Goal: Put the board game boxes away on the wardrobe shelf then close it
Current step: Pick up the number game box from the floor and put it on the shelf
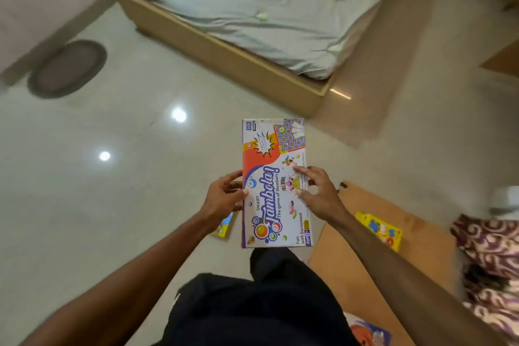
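Two hands hold one board game box (273, 185) flat above the floor (112, 177). We read on its lid "SMART Tambola!", "The game of Numbers", "Fun with Excitement" and "300". Our left hand (222, 199) clamps the left long edge, thumb on top; our right hand (317, 194) clamps the right long edge, fingers (302, 171) spread over the lid. A yellow box (379, 230) lies on a brown board (365, 261) beyond the right fingers. Another yellow box (224, 226) shows just beneath the left fingers. The bed (252, 22) stands well ahead of both.
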Tool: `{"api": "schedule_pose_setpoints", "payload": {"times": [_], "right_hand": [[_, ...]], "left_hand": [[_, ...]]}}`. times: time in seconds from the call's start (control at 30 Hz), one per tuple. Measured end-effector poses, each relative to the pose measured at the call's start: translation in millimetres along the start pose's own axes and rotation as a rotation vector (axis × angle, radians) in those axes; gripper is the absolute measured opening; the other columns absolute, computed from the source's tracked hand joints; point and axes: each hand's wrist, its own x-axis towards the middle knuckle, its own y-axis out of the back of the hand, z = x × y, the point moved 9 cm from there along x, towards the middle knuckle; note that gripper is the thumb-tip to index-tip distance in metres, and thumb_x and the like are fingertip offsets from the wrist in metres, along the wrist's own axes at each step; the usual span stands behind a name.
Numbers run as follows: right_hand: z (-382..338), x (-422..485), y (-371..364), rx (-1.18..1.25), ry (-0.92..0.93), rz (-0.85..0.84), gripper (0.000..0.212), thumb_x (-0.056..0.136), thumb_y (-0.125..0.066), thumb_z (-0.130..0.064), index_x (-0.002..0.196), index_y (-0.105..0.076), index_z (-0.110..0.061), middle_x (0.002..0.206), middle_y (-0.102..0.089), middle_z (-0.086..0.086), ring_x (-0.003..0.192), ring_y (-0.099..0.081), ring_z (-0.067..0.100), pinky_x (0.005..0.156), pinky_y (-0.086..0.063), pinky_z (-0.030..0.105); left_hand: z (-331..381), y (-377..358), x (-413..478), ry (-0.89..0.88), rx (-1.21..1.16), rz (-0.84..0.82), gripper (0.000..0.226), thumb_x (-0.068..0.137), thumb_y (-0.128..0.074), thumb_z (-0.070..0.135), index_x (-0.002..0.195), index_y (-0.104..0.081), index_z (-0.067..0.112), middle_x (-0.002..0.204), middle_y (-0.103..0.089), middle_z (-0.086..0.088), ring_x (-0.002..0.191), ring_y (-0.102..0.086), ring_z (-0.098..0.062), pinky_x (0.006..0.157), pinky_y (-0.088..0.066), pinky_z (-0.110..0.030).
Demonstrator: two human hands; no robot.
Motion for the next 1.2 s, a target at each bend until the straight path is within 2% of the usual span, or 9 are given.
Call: {"api": "schedule_pose_setpoints", "payload": {"times": [0.13, 0.23, 0.37, 0.53, 0.7, 0.8, 0.93, 1.07, 1.2], "right_hand": [[7, 43, 94, 0.045, 0.011, 0.127, 0.056, 0.083, -0.065, 0.001, 0.13, -0.056, -0.027, 0.122, -0.043, 0.002, 0.108, -0.053, 0.016, 0.075, -0.046, 0.004], [15, 75, 161, 0.106, 0.001, 0.235, 0.058, 0.082, -0.063, 0.004, 0.13, -0.057, -0.028, 0.121, -0.045, 0.0, 0.109, -0.053, 0.013, 0.09, -0.048, 0.02], [31, 125, 231, 0.169, -0.036, 0.337, 0.058, 0.084, -0.061, 0.006, 0.13, -0.057, -0.029, 0.122, -0.046, -0.002, 0.11, -0.054, 0.013, 0.08, -0.049, 0.008], [48, 200, 324, 0.234, -0.094, 0.471, 0.056, 0.085, -0.058, 0.01, 0.132, -0.056, -0.021, 0.124, -0.044, 0.003, 0.111, -0.056, 0.014, 0.069, -0.049, 0.004], [58, 259, 421, 0.236, -0.163, 0.599, 0.055, 0.086, -0.059, 0.006, 0.13, -0.056, -0.027, 0.126, -0.044, 0.0, 0.116, -0.055, 0.013, 0.076, -0.053, 0.009], [64, 291, 477, 0.266, -0.212, 0.664, 0.052, 0.088, -0.058, 0.006, 0.131, -0.055, -0.024, 0.129, -0.043, 0.001, 0.115, -0.055, 0.013, 0.066, -0.054, 0.01], [77, 332, 545, 0.287, -0.233, 0.74, 0.051, 0.089, -0.057, 0.005, 0.132, -0.054, -0.022, 0.132, -0.041, 0.001, 0.115, -0.054, 0.014, 0.063, -0.054, 0.011], [105, 390, 617, 0.297, -0.269, 0.771, 0.053, 0.088, -0.056, 0.005, 0.133, -0.053, -0.023, 0.133, -0.042, 0.001, 0.115, -0.055, 0.013, 0.065, -0.053, 0.009], [135, 458, 714, 0.279, -0.278, 0.763, 0.051, 0.091, -0.055, 0.002, 0.136, -0.05, -0.021, 0.132, -0.04, 0.001, 0.114, -0.053, 0.011, 0.062, -0.051, 0.006]], "left_hand": [[73, -80, 59, -0.046, 0.062, -0.119, 0.044, 0.089, -0.064, 0.001, 0.129, -0.057, 0.017, 0.108, -0.07, -0.017, 0.091, -0.073, -0.025, 0.064, -0.062, -0.037], [121, -138, 106, -0.052, 0.112, -0.195, 0.045, 0.087, -0.066, 0.001, 0.129, -0.057, 0.017, 0.108, -0.07, -0.017, 0.089, -0.074, -0.024, 0.064, -0.061, -0.036], [176, -207, 174, -0.071, 0.178, -0.289, 0.047, 0.087, -0.067, 0.002, 0.13, -0.057, 0.017, 0.107, -0.071, -0.016, 0.089, -0.074, -0.024, 0.063, -0.06, -0.034], [243, -303, 275, -0.07, 0.251, -0.433, 0.047, 0.087, -0.064, -0.001, 0.131, -0.056, 0.015, 0.109, -0.071, -0.018, 0.09, -0.074, -0.025, 0.064, -0.06, -0.035], [314, -403, 362, -0.052, 0.337, -0.546, 0.047, 0.089, -0.062, 0.0, 0.132, -0.056, 0.019, 0.105, -0.074, -0.014, 0.091, -0.074, -0.024, 0.067, -0.061, -0.038], [354, -461, 403, -0.073, 0.414, -0.58, 0.043, 0.09, -0.063, 0.005, 0.128, -0.058, 0.023, 0.099, -0.075, -0.006, 0.088, -0.075, -0.021, 0.071, -0.062, -0.04], [395, -534, 457, -0.148, 0.473, -0.64, 0.045, 0.09, -0.064, 0.007, 0.13, -0.058, 0.027, 0.11, -0.069, -0.006, 0.093, -0.074, -0.023, 0.078, -0.06, -0.051], [432, -614, 520, -0.172, 0.517, -0.684, 0.059, 0.089, -0.064, 0.003, 0.139, -0.05, 0.031, 0.114, -0.065, -0.008, 0.096, -0.072, -0.023, 0.066, -0.062, -0.037], [474, -710, 591, -0.19, 0.55, -0.693, 0.062, 0.087, -0.066, 0.001, 0.14, -0.049, 0.029, 0.115, -0.064, -0.009, 0.097, -0.071, -0.023, 0.064, -0.062, -0.037]]}}
